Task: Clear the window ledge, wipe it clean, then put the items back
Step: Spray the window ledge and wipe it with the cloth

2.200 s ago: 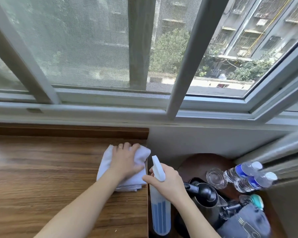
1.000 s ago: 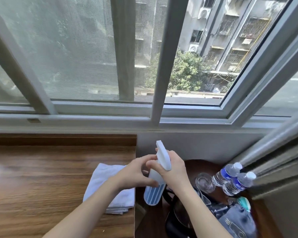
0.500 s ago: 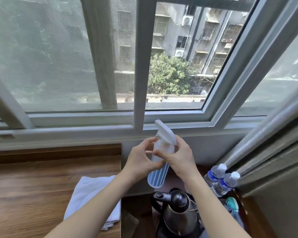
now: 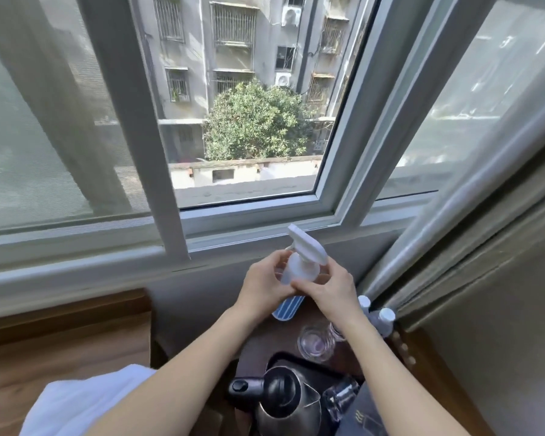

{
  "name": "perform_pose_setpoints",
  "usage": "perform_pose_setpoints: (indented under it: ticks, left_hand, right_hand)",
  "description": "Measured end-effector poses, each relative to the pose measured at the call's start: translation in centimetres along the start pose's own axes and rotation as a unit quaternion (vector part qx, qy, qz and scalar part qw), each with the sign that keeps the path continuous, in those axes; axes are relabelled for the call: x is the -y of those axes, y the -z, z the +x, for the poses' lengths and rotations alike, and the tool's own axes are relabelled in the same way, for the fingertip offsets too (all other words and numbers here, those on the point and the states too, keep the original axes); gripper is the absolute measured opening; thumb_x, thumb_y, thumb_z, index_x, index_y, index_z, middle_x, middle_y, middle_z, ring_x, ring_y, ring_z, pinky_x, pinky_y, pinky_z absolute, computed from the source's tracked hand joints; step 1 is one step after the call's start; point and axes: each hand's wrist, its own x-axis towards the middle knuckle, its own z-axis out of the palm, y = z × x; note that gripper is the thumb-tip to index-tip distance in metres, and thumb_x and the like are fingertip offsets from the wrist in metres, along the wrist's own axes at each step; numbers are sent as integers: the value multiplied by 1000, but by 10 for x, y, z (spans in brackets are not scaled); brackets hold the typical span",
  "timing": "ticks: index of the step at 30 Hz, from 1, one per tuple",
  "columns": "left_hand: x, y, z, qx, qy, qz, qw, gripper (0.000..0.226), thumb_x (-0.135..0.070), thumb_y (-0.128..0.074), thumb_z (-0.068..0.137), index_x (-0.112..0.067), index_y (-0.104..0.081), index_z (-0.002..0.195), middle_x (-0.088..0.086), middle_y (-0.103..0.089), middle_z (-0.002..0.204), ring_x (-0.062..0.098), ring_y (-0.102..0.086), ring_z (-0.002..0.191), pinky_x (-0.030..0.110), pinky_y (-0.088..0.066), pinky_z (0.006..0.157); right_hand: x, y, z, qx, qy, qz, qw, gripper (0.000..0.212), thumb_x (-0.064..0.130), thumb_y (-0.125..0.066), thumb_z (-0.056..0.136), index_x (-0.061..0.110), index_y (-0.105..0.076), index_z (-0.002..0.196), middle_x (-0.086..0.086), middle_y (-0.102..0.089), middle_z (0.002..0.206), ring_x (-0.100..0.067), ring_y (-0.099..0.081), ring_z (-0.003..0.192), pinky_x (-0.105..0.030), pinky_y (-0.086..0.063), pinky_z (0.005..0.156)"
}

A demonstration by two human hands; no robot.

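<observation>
1. My left hand (image 4: 265,286) curls around the neck of the spray bottle (image 4: 298,269), forearm reaching up from lower left.
2. My right hand (image 4: 329,289) grips the bottle from the right, fingers wrapped under the trigger head.
3. The bottle hangs tilted in the air before the window frame (image 4: 233,228), nozzle up.
4. The cloth (image 4: 76,401) lies on the wooden surface (image 4: 60,347), bottom left.
5. Kettle (image 4: 283,401), glass (image 4: 315,343) and water bottles (image 4: 376,313) stand below my arms.

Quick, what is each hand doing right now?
Left hand: fingers curled round the spray bottle, holding it.
Right hand: also gripping the spray bottle, just below its white nozzle head.
</observation>
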Motion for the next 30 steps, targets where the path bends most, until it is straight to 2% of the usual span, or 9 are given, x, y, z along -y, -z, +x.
perform_pose_setpoints:
  ticks: [4, 7, 9, 12, 14, 16, 19, 25, 30]
  left_hand:
    - [31, -22, 32, 58, 41, 13, 997, 67, -23, -88, 62, -23, -63, 124, -14, -69, 112, -6, -61, 104, 23, -51, 94]
    - [59, -39, 48, 102, 84, -14, 991, 74, -11, -80, 60, -20, -60, 131, -13, -68, 119, -3, -60, 112, 32, -51, 98]
    - [76, -50, 53, 125, 104, -23, 986, 82, -2, -77, 61, -16, -54, 138, -10, -64, 127, -2, -56, 119, 23, -47, 101]
    - [101, -65, 56, 143, 126, -43, 981, 81, 13, -74, 64, -10, -51, 138, -6, -58, 133, 2, -53, 123, 9, -41, 96]
    - [117, -73, 57, 150, 147, -63, 976, 79, 17, -70, 63, -17, -51, 133, -6, -60, 129, 5, -56, 121, 15, -46, 96]
    - [131, -80, 56, 160, 171, -72, 970, 78, 19, -65, 65, -16, -51, 133, -7, -63, 125, 7, -58, 120, 19, -49, 92]
    - [142, -89, 54, 172, 185, -72, 965, 78, 21, -61, 68, -8, -47, 139, -3, -61, 129, 8, -56, 122, 15, -48, 90]
    - [146, -100, 53, 169, 201, -85, 961, 81, 23, -57, 73, -7, -36, 144, -3, -51, 134, 10, -48, 127, 7, -45, 81]
    - [146, -102, 57, 179, 207, -87, 958, 80, 23, -58, 74, -9, -34, 144, -6, -50, 130, 7, -47, 123, 5, -45, 79]
  right_hand:
    - [-46, 0, 31, -11, -24, -5, 1000, 46, 22, -89, 65, 37, -67, 103, 12, -74, 92, -3, -69, 90, -31, -57, 83]
    - [-79, -5, 52, 1, -38, -11, 999, 57, 20, -88, 65, 35, -64, 114, 13, -73, 98, -2, -68, 94, -30, -55, 88]
    - [-99, -11, 62, 12, -49, -11, 999, 66, 17, -88, 66, 36, -59, 122, 12, -72, 105, -5, -67, 98, -29, -54, 90]
    - [-128, -21, 70, 24, -71, -21, 997, 67, 14, -87, 68, 34, -57, 125, 11, -70, 109, -8, -65, 103, -25, -51, 91]
    - [-142, -27, 73, 28, -79, -33, 996, 67, 15, -87, 69, 28, -58, 128, 10, -70, 111, -8, -64, 104, -25, -50, 90]
    - [-155, -32, 75, 28, -87, -42, 995, 67, 15, -87, 70, 25, -59, 130, 8, -70, 112, -9, -63, 105, -21, -46, 86]
    - [-169, -37, 76, 26, -98, -49, 994, 69, 14, -87, 69, 22, -59, 132, 6, -71, 113, -11, -63, 107, -20, -44, 87]
    - [-177, -39, 82, 14, -97, -58, 993, 68, 13, -87, 69, 21, -60, 130, 6, -71, 111, -11, -63, 106, -20, -45, 88]
    - [-175, -37, 82, 15, -97, -68, 993, 63, 11, -87, 69, 22, -61, 126, 10, -70, 105, -8, -62, 100, -2, -39, 74]
